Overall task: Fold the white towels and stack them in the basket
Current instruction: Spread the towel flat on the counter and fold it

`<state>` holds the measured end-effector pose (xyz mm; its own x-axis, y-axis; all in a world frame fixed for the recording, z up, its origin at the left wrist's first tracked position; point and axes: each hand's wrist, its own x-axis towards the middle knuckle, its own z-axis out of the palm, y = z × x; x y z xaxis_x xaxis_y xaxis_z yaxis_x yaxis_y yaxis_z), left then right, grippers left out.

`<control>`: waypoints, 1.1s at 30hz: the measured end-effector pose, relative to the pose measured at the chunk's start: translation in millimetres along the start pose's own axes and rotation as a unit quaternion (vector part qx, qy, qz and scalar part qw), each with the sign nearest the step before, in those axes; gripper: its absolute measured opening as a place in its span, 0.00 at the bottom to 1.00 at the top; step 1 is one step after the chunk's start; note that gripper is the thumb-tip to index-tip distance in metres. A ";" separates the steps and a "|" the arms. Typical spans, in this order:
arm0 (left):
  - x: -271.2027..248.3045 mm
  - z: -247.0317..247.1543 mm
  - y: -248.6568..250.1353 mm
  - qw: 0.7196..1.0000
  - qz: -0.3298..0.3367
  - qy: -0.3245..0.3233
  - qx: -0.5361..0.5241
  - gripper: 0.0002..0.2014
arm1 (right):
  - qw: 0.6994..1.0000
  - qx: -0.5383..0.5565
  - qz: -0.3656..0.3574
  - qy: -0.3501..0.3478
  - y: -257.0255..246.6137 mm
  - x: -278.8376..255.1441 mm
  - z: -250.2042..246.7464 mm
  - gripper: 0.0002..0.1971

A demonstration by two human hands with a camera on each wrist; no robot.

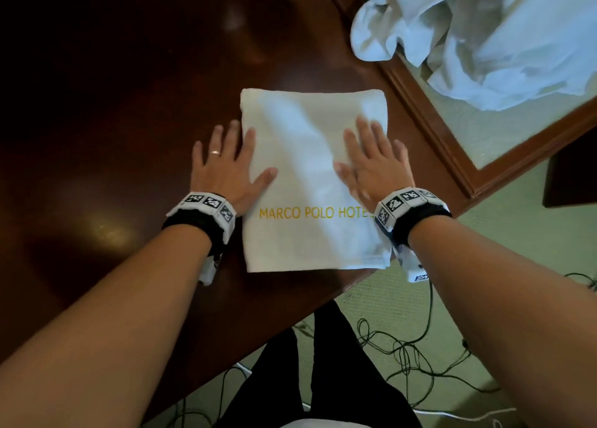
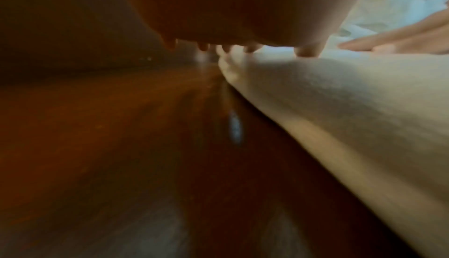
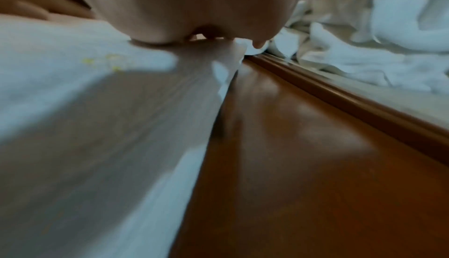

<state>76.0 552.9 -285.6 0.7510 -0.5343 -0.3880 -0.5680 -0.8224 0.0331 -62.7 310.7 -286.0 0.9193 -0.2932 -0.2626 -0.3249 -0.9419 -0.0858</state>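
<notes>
Fingers of both hands lie straight and spread apart, flat, gripping nothing. The left hand [image 1: 226, 162] rests half on the dark wooden table [image 1: 113, 120], with only its thumb and index finger over the left edge of the folded towel [image 1: 310, 182]. The right hand [image 1: 371, 159] lies fully on the towel's right part, palm down, its little finger reaching the right edge.

The towel is a neat rectangle between and under the fingers, with yellow hotel lettering just behind the palms, toward the person. I judge the step is smoothing the fold. To do it well, the palms should press evenly and slide outward from the middle, so the layers stay aligned; the near right corner shows several layers a little uneven.

Beyond the right fingertips and to the right stands a wooden frame [image 1: 452, 143], near the towel's right edge but not touching it, holding a heap of unfolded white towels [image 1: 484, 33]. Left of the left fingers the table is wide, good room for moving. Behind the wrists the table edge is close, and cables [image 1: 403, 350] lie on the floor below. The basket is not visible in any view
</notes>
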 end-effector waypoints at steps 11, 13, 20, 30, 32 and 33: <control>-56.0 8.4 39.6 0.929 -0.173 -0.065 -0.321 0.36 | 0.885 0.328 0.330 -0.024 -19.6 -78.0 14.5 0.35; -55.7 9.1 43.0 0.905 -0.187 -0.061 -0.378 0.32 | 0.852 0.388 0.350 -0.036 -21.8 -80.5 13.9 0.32; -85.3 -33.3 66.3 0.910 -0.113 0.056 -0.396 0.25 | 0.851 0.394 0.348 0.001 -30.4 -100.1 -34.8 0.29; -102.4 -171.8 151.5 0.872 0.067 0.197 -0.443 0.21 | 0.838 0.444 0.263 0.177 38.4 -143.3 -185.1 0.23; -98.0 -200.1 180.0 0.866 0.098 0.209 -0.444 0.22 | 0.831 0.443 0.261 0.211 64.4 -149.2 -210.1 0.23; -95.0 -212.7 196.0 0.861 0.110 0.214 -0.449 0.23 | 0.829 0.439 0.263 0.226 79.0 -152.3 -222.5 0.24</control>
<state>-35.1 400.9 -46.4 0.8227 -0.5617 0.0872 -0.3680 -0.4094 0.8349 -179.0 244.3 -38.9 0.5242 -0.8437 -0.1161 -0.5610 -0.2394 -0.7925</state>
